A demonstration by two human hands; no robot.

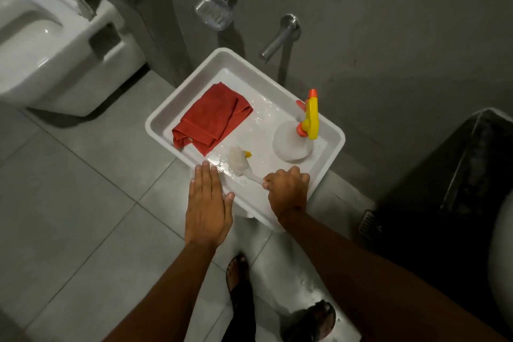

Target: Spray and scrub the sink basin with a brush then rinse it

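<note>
A white rectangular sink basin (331,147) stands against the grey wall, its floor wet. My right hand (287,189) is closed around the handle of a white brush (238,162), whose bristle head lies on the basin floor near the front rim. My left hand (208,203) lies flat with fingers spread on the basin's front-left rim, holding nothing. A clear spray bottle (293,141) with a yellow and orange trigger head stands inside the basin at the right. A folded red cloth (212,118) lies in the basin's left part.
A metal tap spout (279,39) juts from the wall above the basin, with a metal soap dish (213,10) to its left. A white toilet (52,44) stands at far left. A dark bin (472,164) is at right. The tiled floor below is wet by my sandalled feet (313,319).
</note>
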